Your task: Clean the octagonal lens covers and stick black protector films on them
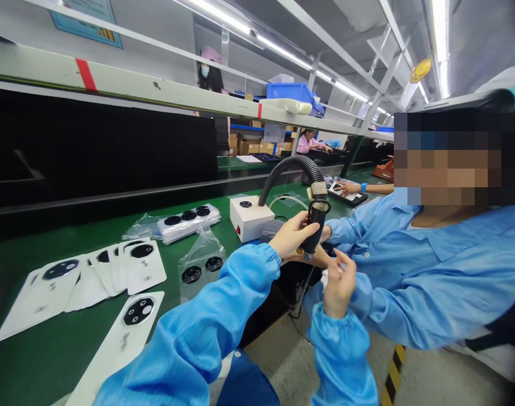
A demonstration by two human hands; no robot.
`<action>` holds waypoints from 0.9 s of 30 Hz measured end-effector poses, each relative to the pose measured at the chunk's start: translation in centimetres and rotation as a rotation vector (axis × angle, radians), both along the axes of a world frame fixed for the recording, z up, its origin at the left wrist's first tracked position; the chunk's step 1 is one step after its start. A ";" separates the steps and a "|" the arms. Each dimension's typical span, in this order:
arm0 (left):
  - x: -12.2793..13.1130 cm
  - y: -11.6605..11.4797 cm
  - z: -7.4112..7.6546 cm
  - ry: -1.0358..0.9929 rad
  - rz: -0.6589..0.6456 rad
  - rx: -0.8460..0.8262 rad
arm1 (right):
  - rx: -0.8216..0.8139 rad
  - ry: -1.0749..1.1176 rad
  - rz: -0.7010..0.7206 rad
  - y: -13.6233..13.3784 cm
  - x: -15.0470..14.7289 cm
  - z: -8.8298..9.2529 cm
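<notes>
Reaching to the right past a white box [249, 223], the left hand [297, 232] is wrapped around a black nozzle [318, 217], which is held up near the tabletop [12, 262] edge. The nozzle is joined to the box by an arched corrugated hose [297, 162]. The right hand [339, 282] is raised lower down and to the right, its fingers bent and kept apart from the nozzle; whether the scrap of white material [324, 278] beside it is gripped cannot be told.

To the left, white panels [102, 279] with black round-cornered inserts are spread in an overlapping fan, and a single white panel [117, 344] is laid in front of them. Between these and the box, a clear bag [202, 279] with two black discs can be seen, and behind it a wrapped bundle [189, 224] topped by three more. At the right, a co-worker [447, 270] in blue is seated close by, with one arm partly hidden behind the nozzle.
</notes>
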State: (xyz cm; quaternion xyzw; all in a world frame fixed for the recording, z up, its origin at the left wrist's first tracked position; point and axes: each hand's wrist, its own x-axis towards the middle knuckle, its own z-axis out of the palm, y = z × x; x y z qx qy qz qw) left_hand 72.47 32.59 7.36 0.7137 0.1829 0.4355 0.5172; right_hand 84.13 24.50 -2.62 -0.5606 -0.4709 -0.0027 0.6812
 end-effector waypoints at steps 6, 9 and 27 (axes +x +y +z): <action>-6.3 -5.1 0.9 0.072 0.192 0.059 | -0.081 -0.320 0.043 2.3 0.2 4.5; -12.5 -10.9 -2.1 0.086 0.410 0.062 | -0.069 -0.376 0.044 2.5 -0.5 4.4; -28.2 -19.8 -14.2 0.967 1.405 0.103 | -0.040 -0.141 -0.082 -0.5 -1.9 -0.2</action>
